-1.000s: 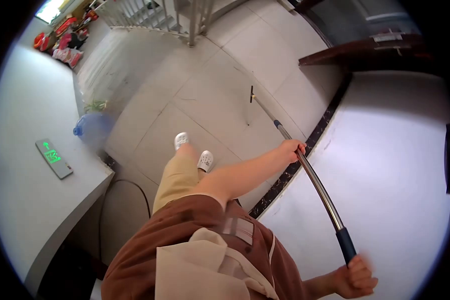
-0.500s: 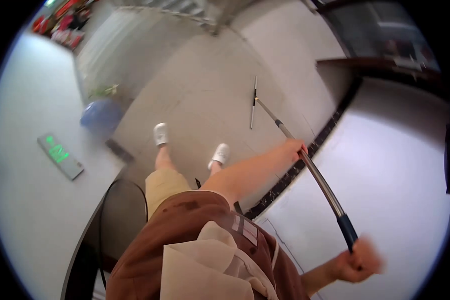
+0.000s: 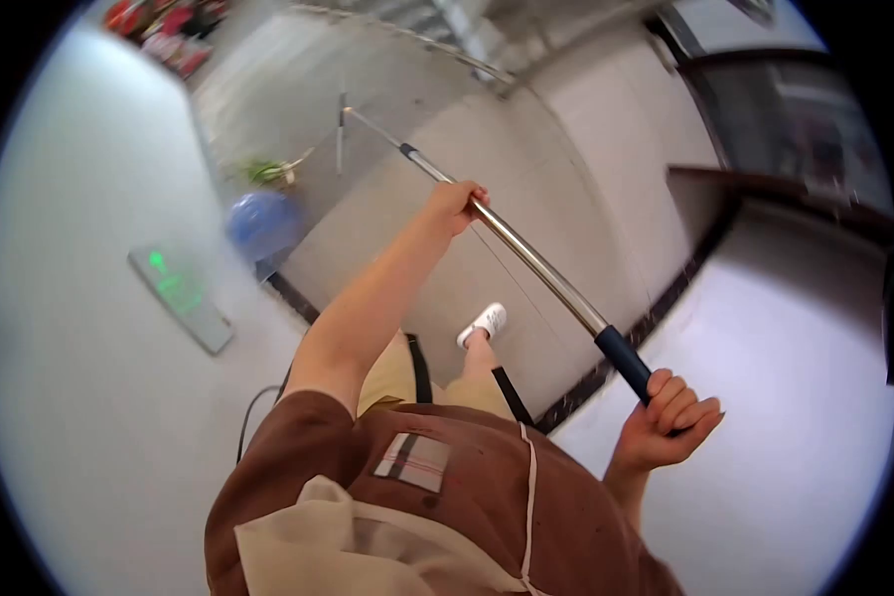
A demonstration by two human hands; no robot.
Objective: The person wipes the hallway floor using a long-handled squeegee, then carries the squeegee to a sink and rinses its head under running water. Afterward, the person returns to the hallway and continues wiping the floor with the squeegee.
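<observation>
While the left hand is wrapped round the metal shaft of a long-handled squeegee, the right hand clasps the dark sleeve at its near end. The squeegee slants out ahead of the person, its thin crossbar over the tiled floor; from here I can't tell whether it touches. Near that end, by the white wall, is a blue water jug, too blurred to show what it holds, with green leaves just beyond.
</observation>
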